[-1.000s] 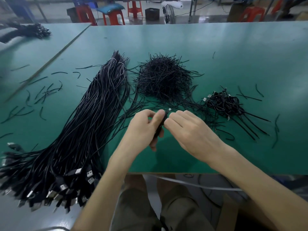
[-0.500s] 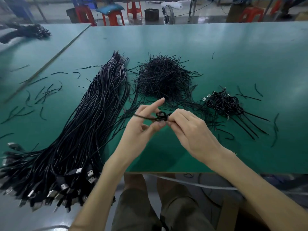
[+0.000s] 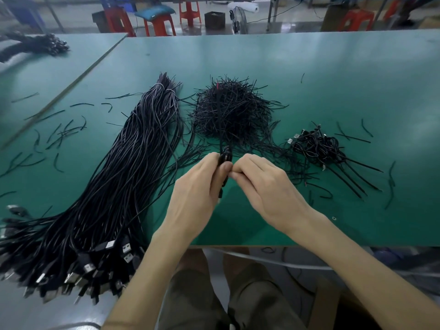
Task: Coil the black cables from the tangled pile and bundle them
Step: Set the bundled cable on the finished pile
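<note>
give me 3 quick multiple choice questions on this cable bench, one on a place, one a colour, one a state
1. Where does the heap of coiled cables lie relative to the pile of short ties?
A) left of it B) right of it C) on top of it
2. What colour is the table top?
A) green B) white C) red
3. What state is the small coil in?
A) lying loose B) held by the left hand and right hand C) hanging off the edge

1 B: the heap sits right of the ties.
2 A: the bare surface is green.
3 B: both hands' fingers close on it.
</note>
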Action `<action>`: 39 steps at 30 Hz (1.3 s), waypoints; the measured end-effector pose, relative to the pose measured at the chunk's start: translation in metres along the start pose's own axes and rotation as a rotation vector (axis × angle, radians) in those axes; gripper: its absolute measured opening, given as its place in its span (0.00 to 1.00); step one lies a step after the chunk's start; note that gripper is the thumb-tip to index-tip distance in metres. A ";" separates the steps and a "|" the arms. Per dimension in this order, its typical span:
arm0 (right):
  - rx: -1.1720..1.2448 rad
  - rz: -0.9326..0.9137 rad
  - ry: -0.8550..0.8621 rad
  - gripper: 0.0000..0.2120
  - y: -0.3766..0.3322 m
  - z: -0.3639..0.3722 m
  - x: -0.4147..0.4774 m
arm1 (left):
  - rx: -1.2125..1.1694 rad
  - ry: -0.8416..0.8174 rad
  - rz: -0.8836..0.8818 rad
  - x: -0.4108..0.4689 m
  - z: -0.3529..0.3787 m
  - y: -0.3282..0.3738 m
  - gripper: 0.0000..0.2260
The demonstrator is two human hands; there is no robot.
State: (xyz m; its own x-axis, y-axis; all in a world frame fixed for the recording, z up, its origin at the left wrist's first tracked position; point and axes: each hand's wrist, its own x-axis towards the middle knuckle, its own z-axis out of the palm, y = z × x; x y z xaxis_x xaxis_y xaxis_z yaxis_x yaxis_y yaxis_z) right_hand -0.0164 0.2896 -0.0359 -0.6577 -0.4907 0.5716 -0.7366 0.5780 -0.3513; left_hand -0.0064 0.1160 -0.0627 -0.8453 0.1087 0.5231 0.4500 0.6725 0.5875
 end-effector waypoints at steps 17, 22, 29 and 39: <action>-0.245 -0.122 0.059 0.06 0.007 0.007 -0.007 | -0.739 -0.367 -0.369 0.018 -0.033 0.002 0.15; -0.157 -0.075 0.089 0.08 0.000 0.001 0.000 | -0.773 -0.423 -0.160 0.015 -0.043 -0.002 0.28; -0.086 -0.070 0.124 0.10 -0.004 0.001 -0.001 | -0.647 -0.215 -0.101 0.014 -0.032 0.005 0.17; 0.020 -0.029 0.196 0.10 -0.010 0.002 0.001 | -0.321 -0.090 0.037 0.014 -0.026 0.008 0.08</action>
State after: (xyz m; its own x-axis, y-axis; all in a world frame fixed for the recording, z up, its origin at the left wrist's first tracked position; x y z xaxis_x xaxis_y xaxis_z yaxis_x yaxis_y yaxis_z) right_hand -0.0100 0.2818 -0.0335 -0.5942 -0.3694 0.7145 -0.7592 0.5510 -0.3465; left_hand -0.0068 0.1036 -0.0346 -0.8421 0.2025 0.4998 0.5368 0.4039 0.7408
